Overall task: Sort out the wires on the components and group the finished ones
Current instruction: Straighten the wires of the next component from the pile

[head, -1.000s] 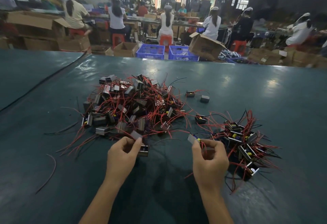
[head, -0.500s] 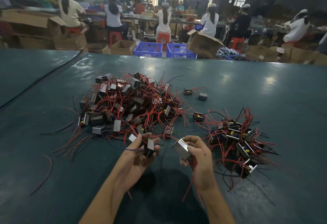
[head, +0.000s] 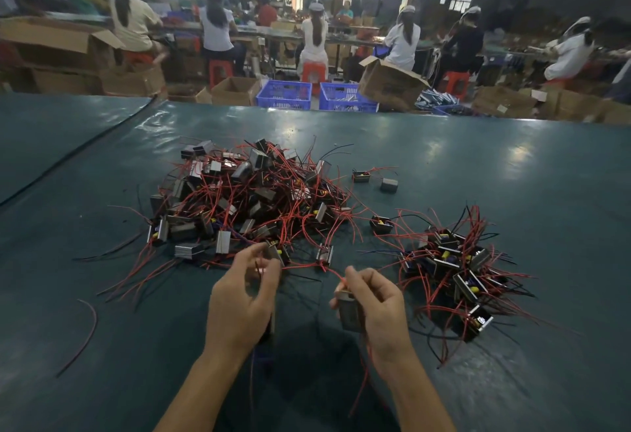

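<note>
The right hand (head: 374, 308) grips a metal-cased component (head: 349, 312) with red leads hanging below it, while the left hand (head: 240, 298), held apart, pinches a wire (head: 256, 265). On the tabletop (head: 495, 165) the finished group (head: 454, 271) lies just right of the right hand, and the unsorted heap (head: 246, 199) lies ahead-left

bare table (head: 119, 346) nearside, big pile (head: 246, 199) ahead, small pile (head: 454, 267) right
</note>
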A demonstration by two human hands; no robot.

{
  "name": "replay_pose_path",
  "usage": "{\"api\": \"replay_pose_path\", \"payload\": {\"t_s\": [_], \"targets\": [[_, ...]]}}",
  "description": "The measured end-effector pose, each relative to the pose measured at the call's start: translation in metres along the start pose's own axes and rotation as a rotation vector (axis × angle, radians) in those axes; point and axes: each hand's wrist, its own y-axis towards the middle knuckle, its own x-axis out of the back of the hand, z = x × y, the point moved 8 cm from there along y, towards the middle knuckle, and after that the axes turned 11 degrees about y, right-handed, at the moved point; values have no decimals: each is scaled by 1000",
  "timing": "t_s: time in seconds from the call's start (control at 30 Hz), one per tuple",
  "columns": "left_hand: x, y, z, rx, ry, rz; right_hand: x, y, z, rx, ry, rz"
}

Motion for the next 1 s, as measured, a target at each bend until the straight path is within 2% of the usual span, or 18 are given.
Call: {"api": "replay_pose_path", "payload": {"t_s": [0.07,0.2,0.27,0.4,0.5,0.6,0.67,0.77,0.9,1.0], "targets": [[-3,1,-8,-111,76,8,0,0,-1,6,-3,11],[-35,-6,-11,-228,172,266,-16,-4,-11,-66,25,171],[-42,-6,-11,-231,176,302,-21,-5,-12,-75,23,235],[-25,-1,-17,-297,197,134,-20,-3,-5,-9,25,212],[-15,5,-7,-235,189,65,-3,2,9,53,246,52],[-4,8,4,-131,72,-6,26,6,27,143,414,-110],[0,10,10,-54,-15,-37,41,7,31,176,333,-213],[7,11,12,-9,0,-55,47,6,26,206,40,-319],[22,8,3,-104,257,-160,36,8,20,244,-192,-245],[32,8,1,-128,238,-189,33,10,10,185,-281,-205]]}}
